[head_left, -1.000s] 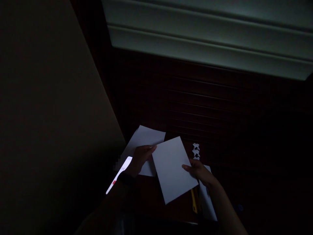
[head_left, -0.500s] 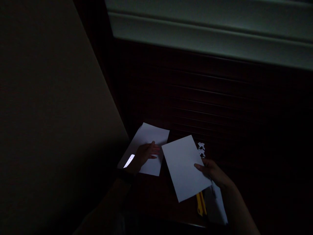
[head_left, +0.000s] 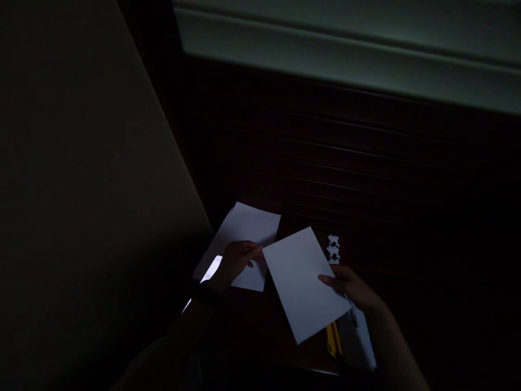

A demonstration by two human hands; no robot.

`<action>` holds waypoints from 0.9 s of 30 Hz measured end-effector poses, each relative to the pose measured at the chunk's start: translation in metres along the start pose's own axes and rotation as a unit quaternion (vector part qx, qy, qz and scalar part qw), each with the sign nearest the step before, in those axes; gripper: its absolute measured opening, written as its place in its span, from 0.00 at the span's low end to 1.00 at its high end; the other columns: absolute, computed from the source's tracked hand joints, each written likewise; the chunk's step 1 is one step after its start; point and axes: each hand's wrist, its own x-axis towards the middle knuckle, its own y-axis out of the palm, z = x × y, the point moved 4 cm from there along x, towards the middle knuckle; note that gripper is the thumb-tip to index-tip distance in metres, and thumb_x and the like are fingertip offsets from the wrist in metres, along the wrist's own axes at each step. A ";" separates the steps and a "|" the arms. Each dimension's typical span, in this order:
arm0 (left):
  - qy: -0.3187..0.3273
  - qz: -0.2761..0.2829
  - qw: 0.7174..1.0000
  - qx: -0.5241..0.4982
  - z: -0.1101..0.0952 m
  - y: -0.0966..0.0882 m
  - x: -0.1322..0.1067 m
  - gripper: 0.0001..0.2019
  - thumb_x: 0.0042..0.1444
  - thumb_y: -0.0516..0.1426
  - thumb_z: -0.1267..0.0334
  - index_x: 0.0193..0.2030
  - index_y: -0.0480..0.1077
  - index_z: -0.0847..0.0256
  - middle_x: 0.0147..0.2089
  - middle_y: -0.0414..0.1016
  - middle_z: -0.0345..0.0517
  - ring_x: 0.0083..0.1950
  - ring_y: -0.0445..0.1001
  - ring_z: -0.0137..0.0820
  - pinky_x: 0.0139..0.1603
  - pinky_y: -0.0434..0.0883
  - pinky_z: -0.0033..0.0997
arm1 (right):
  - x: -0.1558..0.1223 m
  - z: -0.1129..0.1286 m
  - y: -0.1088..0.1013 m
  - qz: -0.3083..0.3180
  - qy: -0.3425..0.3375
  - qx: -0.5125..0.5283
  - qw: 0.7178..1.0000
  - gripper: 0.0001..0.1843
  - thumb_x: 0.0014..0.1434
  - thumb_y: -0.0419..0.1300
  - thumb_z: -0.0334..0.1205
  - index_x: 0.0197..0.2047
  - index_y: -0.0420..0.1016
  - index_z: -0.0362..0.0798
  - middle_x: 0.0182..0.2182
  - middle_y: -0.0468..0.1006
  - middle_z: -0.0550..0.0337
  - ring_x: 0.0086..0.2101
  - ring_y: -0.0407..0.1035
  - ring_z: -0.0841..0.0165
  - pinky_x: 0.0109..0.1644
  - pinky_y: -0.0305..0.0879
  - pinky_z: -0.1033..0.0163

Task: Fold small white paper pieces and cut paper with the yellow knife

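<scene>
And here in the gloom my right hand [head_left: 345, 285] has the smooth white rectangular sheet of paper [head_left: 305, 285], pinched at its right edge: thumb lying flat across the top face, the other fingers tucked beneath and mostly hidden by it. The sheet hangs tilted, its lower corner pointing down toward me, its upper-left corner reaching across to my left hand [head_left: 238, 260]. Over on that side, the thumb and fingers are drawn together, tips right at that corner; whether they pinch it or sit just beside it, I can't tell in this light! Under that same hand lie flat white paper sheets [head_left: 254, 225], overlapping at their left edge, with a brightly glowing white phone screen [head_left: 211, 267] showing beside my wrist, which wears a dark band [head_left: 207, 294]. Down at the held paper's lower-right edge, a slim yellow tool [head_left: 331, 342] pokes out, partly covered, on the dark reddish-brown tabletop [head_left: 252, 331]. Just beyond my right fingers, a column of jagged white paper scraps [head_left: 333, 251], and next to my right forearm, a pale flat piece [head_left: 365, 336], partly shadowed.
</scene>
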 end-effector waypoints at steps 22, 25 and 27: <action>-0.039 0.029 0.991 -0.125 0.012 0.023 0.003 0.21 0.51 0.57 0.48 0.42 0.72 0.65 0.42 0.77 0.54 0.42 0.76 0.39 0.36 0.73 0.33 | 0.008 0.007 0.004 -0.104 -0.123 0.051 0.986 0.19 0.52 0.61 0.51 0.42 0.75 0.45 0.35 0.78 0.54 0.33 0.70 0.64 0.36 0.65 0.62; -0.016 0.043 0.996 -0.078 0.012 0.033 -0.003 0.17 0.46 0.61 0.49 0.33 0.73 0.63 0.31 0.78 0.46 0.32 0.75 0.35 0.30 0.71 0.30 | 0.012 0.008 0.020 -0.093 -0.115 0.043 0.988 0.20 0.51 0.61 0.52 0.41 0.75 0.46 0.36 0.78 0.55 0.35 0.70 0.62 0.38 0.65 0.61; -0.008 0.014 0.999 -0.038 0.012 0.034 -0.006 0.16 0.45 0.61 0.49 0.23 0.71 0.62 0.22 0.74 0.42 0.25 0.72 0.31 0.25 0.68 0.28 | 0.013 0.008 0.027 -0.081 -0.113 0.033 0.990 0.19 0.51 0.61 0.52 0.40 0.76 0.46 0.36 0.78 0.55 0.35 0.70 0.62 0.38 0.64 0.61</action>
